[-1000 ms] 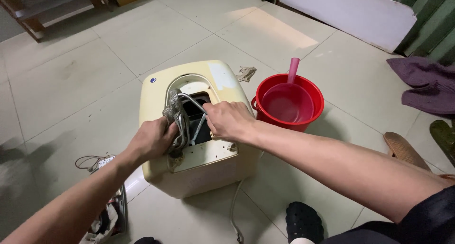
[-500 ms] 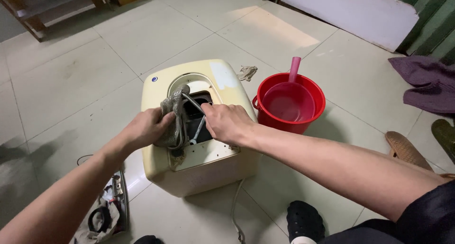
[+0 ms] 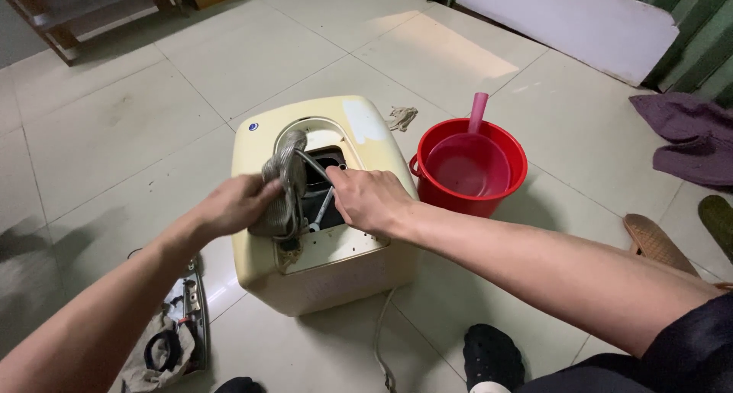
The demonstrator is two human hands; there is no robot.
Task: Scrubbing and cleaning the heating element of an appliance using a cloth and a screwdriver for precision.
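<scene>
While my left hand (image 3: 233,204) grips the grey element (image 3: 281,181) lifted from the heater (image 3: 359,133) opening, my right hand (image 3: 372,200) pinches its tube (image 3: 313,165), steadying it. Bucket (image 3: 508,145) stands beside

A round red plastic bucket (image 3: 469,168) is sitting on the pale tiled floor (image 3: 114,126), a pink-handled scoop (image 3: 478,112) standing in it. Just left of the bucket a crumpled beige rag (image 3: 400,117) is lying. Far behind it a white flat board (image 3: 569,23) is leaning; to its right purple cloth (image 3: 683,137) is sprawling, and a brown sandal (image 3: 655,244) is resting nearer.
</scene>
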